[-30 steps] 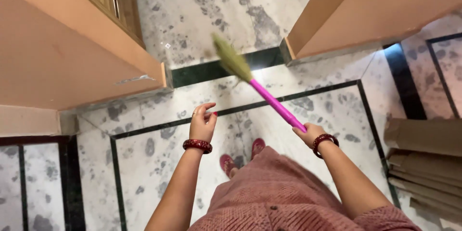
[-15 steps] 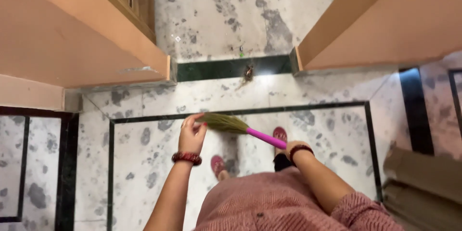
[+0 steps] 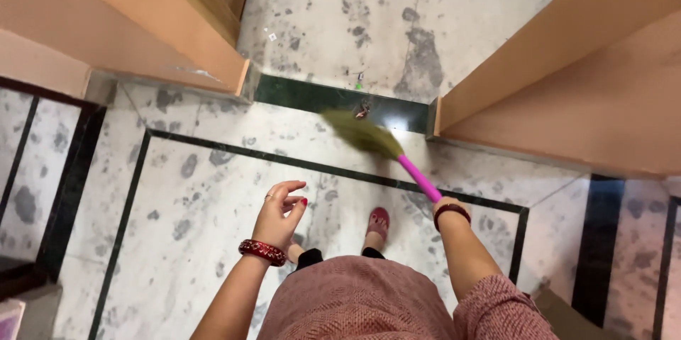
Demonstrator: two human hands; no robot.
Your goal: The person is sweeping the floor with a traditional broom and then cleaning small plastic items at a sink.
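- Broom (image 3: 386, 150), head view: half a second ago its green bristle end lay low and near the person's left hand, pointing left; it now points forward and away, with the bristles blurred over the dark green threshold strip (image 3: 298, 95) between the two wooden door frames.
- Judgement: the stroke has swung outward toward the doorway, so the sweep appears to be carrying dirt toward the small clump of debris (image 3: 365, 109) on the strip.
- Right hand (image 3: 445, 205): clenched round the bottom end of the pink handle (image 3: 418, 177), a dark red bangle on the wrist. The broom runs up and to the left from this hand.
- Left hand (image 3: 279, 214): released, fingers loosely curled, grasping nothing, a red bangle (image 3: 262, 251) on the wrist. It is well apart from the bristles, where earlier it was just beside them.
- Marble floor (image 3: 198, 191): grey-speckled, with a dark inlaid border; one red slipper (image 3: 378, 221) shows between the hands.
- Camera view has shifted so the left door frame (image 3: 177, 42) sits higher.
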